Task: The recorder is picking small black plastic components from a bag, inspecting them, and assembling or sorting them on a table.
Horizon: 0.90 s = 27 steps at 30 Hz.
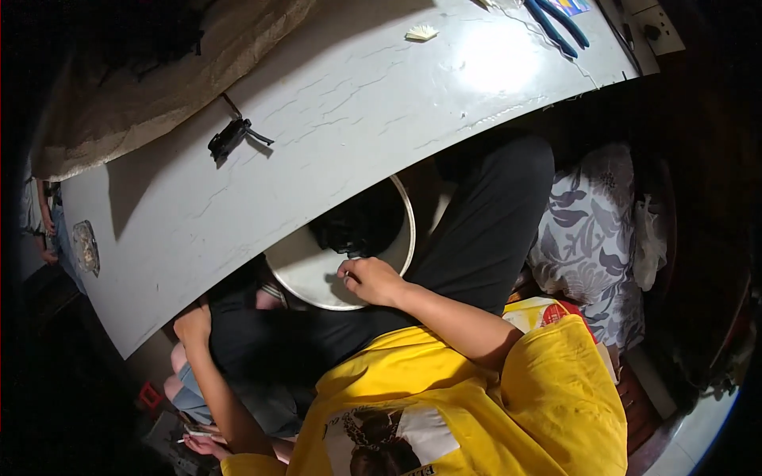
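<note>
My right hand (371, 281) is over a round white bucket (411, 230) between my knees, its fingers curled and closed. Black parts (357, 226) fill the far side of the bucket, and one reaches up to my fingertips. Whether that part is in my grip I cannot make out. To the left, my left hand (194, 324) is at the near edge of the white table (317, 143), its fingers hidden by the tabletop. A small black plastic part (230, 141) with a thin arm sticking out lies on the table.
Blue-handled pliers (558, 28) and a pale folded piece (421, 33) lie at the table's far right. A beige cloth (159, 87) covers the far left; a clear container (86, 247) sits at the left end. Another person's hand (206, 446) shows lower left. A patterned cushion (587, 238) is right.
</note>
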### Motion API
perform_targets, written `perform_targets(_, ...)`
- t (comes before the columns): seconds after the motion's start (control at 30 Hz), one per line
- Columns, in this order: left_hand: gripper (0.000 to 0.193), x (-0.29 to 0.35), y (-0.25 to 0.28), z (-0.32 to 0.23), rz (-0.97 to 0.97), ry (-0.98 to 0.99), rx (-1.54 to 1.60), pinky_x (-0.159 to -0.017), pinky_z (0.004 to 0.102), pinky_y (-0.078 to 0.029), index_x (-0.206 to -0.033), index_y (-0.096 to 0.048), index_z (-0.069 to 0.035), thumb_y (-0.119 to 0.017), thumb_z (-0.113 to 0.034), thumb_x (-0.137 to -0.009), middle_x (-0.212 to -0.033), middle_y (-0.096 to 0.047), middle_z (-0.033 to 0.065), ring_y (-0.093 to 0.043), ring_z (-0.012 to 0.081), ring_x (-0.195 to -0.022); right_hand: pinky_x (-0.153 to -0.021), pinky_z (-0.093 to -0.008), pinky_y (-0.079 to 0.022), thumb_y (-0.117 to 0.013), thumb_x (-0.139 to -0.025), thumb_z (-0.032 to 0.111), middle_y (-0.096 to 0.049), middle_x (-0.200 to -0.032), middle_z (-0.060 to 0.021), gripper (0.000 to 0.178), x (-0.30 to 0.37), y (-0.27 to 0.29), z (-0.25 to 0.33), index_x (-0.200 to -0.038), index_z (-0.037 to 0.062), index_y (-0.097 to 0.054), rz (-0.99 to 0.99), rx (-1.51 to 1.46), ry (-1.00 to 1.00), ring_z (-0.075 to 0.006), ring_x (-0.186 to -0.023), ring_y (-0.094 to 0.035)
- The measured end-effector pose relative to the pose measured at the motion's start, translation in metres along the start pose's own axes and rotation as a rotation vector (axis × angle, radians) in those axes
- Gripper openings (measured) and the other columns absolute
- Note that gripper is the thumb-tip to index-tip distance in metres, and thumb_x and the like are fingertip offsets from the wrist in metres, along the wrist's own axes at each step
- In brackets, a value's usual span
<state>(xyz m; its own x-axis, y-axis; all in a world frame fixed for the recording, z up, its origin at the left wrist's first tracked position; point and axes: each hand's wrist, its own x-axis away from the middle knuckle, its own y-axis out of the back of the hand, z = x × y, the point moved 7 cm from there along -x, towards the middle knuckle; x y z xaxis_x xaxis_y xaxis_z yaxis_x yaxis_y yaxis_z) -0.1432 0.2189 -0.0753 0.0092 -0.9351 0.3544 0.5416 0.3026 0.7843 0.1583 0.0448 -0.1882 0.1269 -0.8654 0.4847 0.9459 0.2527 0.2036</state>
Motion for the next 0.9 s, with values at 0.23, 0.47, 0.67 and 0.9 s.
perform_targets(0.23, 0.050, 0.002, -0.001, 0.003, 0.007, 0.046, 0.015, -0.084, 0.0440, -0.044, -0.123, -0.048, -0.009, -0.041, -0.044, -0.088, -0.120, -0.052, 0.0188, -0.052, 0.0381, -0.104, -0.075, -0.0415, -0.047, -0.051, -0.079, 0.017, -0.063, -0.084, -0.0166, 0.020, 0.003, -0.001, 0.004, -0.091, 0.0057, -0.062, 0.002, -0.010, -0.023, -0.0343, -0.082, -0.060)
perform_targets(0.47, 0.052, 0.008, 0.005, -0.006, 0.230, 0.049, -0.078, -0.083, 0.0463, -0.043, -0.126, -0.044, -0.012, -0.030, -0.048, -0.091, -0.117, -0.053, 0.0221, -0.054, 0.0401, -0.098, -0.075, -0.0423, -0.047, -0.051, -0.078, 0.017, -0.063, -0.085, -0.0166, 0.021, 0.005, -0.002, 0.003, -0.091, 0.0063, -0.062, 0.006, 0.018, -0.021, -0.0348, -0.083, -0.060)
perform_targets(0.67, 0.064, -0.009, -0.031, 0.022, 0.115, 0.022, -0.106, -0.082, 0.0455, -0.044, -0.097, -0.064, 0.001, -0.027, -0.051, -0.090, -0.093, -0.062, 0.0236, -0.057, 0.0408, -0.090, -0.076, -0.0433, -0.047, -0.050, -0.077, 0.018, -0.063, -0.086, -0.0167, 0.022, 0.005, -0.003, 0.007, -0.092, 0.0070, -0.062, 0.033, 0.022, -0.029, -0.0355, -0.083, -0.060)
perform_targets(0.9, 0.072, -0.012, -0.034, 0.024, 0.023, 0.044, -0.103, -0.082, 0.0449, -0.044, -0.088, -0.065, 0.004, -0.023, -0.054, -0.090, -0.092, -0.062, 0.0240, -0.058, 0.0408, -0.089, -0.076, -0.0438, -0.047, -0.049, -0.077, 0.018, -0.063, -0.088, -0.0166, 0.022, 0.003, -0.007, 0.003, -0.092, 0.0072, -0.062, 0.047, 0.014, -0.032, -0.0348, -0.085, -0.060)
